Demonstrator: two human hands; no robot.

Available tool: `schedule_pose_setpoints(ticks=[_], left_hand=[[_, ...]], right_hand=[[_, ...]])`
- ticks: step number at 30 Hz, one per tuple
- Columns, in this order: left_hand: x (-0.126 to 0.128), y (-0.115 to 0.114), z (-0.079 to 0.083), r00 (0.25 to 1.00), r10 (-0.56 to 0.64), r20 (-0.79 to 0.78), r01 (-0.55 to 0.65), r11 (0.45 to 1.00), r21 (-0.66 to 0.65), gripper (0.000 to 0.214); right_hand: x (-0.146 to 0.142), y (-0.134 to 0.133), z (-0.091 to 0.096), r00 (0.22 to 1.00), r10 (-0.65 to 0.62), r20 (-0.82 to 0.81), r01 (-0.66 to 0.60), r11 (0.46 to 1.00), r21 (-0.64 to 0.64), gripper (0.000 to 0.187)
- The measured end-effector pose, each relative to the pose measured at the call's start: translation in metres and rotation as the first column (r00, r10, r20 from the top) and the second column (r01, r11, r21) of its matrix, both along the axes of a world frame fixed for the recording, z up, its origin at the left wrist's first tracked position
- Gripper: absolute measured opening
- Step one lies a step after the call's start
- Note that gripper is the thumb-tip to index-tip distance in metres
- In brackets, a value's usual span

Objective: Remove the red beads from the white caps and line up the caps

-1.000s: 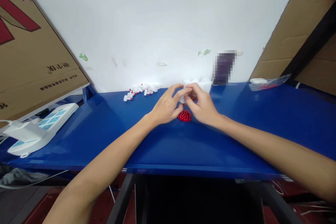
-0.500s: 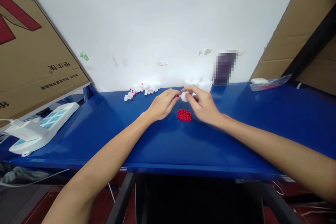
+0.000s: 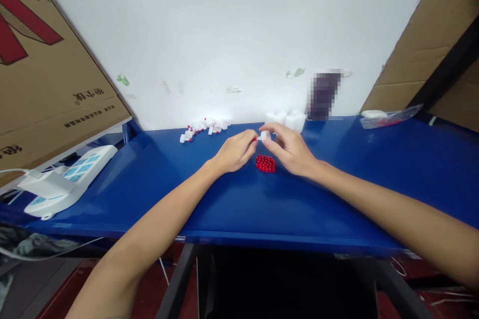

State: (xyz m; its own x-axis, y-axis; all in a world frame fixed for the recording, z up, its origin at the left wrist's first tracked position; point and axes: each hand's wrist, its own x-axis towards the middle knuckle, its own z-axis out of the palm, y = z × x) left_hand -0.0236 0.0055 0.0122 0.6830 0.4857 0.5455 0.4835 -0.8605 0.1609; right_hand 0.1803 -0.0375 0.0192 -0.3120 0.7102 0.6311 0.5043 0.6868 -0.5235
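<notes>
Between my hands, above the blue table, is a white plastic nozzle cap (image 3: 265, 136) with a thin tip pointing left. My right hand (image 3: 290, 148) grips its wide round end between thumb and fingers. At the tip, my left hand (image 3: 237, 150) pinches a small red cap (image 3: 256, 138), mostly covered by the fingers. Just below the hands, several small red caps (image 3: 265, 163) stand in a tight cluster. Farther back on the left lies a loose pile of white nozzle caps with red tips (image 3: 207, 126). Behind my right hand are more white pieces (image 3: 295, 122), partly hidden.
The blue table (image 3: 239, 209) runs along a white wall. A white power strip (image 3: 80, 172) with a plugged-in adapter lies at the left. A dark, pixelated object (image 3: 325, 95) leans on the wall. At the right is a clear plastic bag (image 3: 391, 118). Cardboard (image 3: 56, 75) flanks the table.
The view has shifted slightly. The fingers of my right hand have opened a little around the white nozzle cap, showing more of it. Both hands stay in nearly the same place.
</notes>
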Motion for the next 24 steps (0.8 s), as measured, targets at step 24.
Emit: schedule_pose_setpoints(ticks=[24], left_hand=[[0.01,-0.011,-0.001,0.999,0.009,-0.039,-0.008,0.999,0.046,0.022]], right_hand=[[0.008,0.005,-0.002,0.939,-0.068,0.336,0.006,0.983,0.184,0.013]])
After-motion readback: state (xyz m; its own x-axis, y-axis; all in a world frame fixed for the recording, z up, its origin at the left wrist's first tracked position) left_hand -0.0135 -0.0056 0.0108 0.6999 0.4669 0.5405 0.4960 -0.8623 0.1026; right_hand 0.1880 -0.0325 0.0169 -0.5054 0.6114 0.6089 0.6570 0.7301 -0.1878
